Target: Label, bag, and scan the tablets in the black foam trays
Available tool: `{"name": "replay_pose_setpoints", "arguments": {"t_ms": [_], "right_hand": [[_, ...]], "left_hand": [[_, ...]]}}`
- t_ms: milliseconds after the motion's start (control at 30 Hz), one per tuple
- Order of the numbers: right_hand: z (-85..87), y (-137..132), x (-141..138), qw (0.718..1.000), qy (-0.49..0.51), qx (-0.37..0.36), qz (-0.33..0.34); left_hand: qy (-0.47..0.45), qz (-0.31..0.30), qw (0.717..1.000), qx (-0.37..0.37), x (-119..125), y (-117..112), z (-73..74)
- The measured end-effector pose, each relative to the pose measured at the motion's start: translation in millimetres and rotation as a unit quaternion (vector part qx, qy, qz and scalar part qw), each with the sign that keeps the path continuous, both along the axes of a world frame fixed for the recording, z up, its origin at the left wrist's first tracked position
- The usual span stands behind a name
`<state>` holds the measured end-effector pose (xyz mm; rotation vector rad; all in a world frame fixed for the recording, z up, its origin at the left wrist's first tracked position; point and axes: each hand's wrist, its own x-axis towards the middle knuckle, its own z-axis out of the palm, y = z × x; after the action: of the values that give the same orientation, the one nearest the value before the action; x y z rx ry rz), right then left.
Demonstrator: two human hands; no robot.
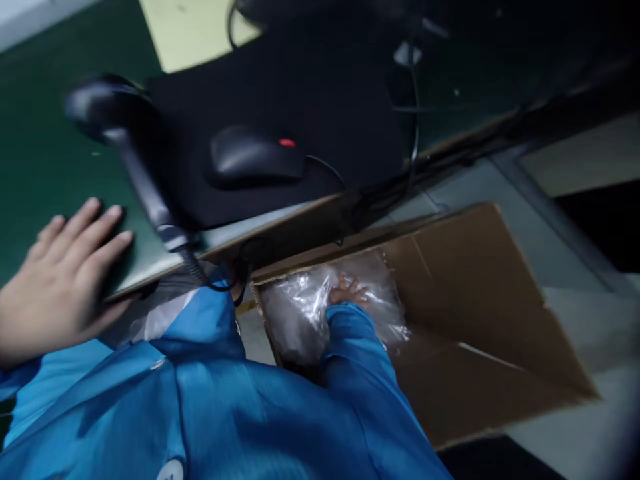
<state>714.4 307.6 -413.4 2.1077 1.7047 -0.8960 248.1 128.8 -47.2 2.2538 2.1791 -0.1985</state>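
My left hand [65, 277] lies flat on the green desk mat [35, 153] at the left, fingers stretched out and holding nothing. Just beside it stands a black handheld barcode scanner [125, 143] with a coiled cable. My right hand [347, 292], in a blue sleeve, reaches down into an open cardboard box [475, 287] on the floor beside the desk. Its fingers rest spread on clear plastic bags [310, 300] inside the box; whether they grip the plastic is unclear.
A black mouse [253, 157] with a red light sits on a black pad [300, 100]. Cables hang over the desk's edge near the box. A pale yellow sheet [185, 30] lies at the back. Grey floor surrounds the box.
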Motion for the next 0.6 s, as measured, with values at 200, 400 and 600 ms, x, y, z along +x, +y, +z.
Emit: {"name": "replay_pose_setpoints", "arguments": {"t_ms": [200,400,600], "right_hand": [[41.7,-27,-24,0.990,0.005,0.127,0.058],[57.6,-63,-36,0.934,0.086,0.279,0.203],[175.9,-37,-86,0.728,0.146,0.642,0.192]], "left_hand": [[-0.017,-0.025,0.998,-0.060,14,8,-2.1],[-0.094,-0.024,0.993,-0.063,22,16,-7.3],[-0.297,-0.050,0.953,0.025,11,20,-22.7]]}}
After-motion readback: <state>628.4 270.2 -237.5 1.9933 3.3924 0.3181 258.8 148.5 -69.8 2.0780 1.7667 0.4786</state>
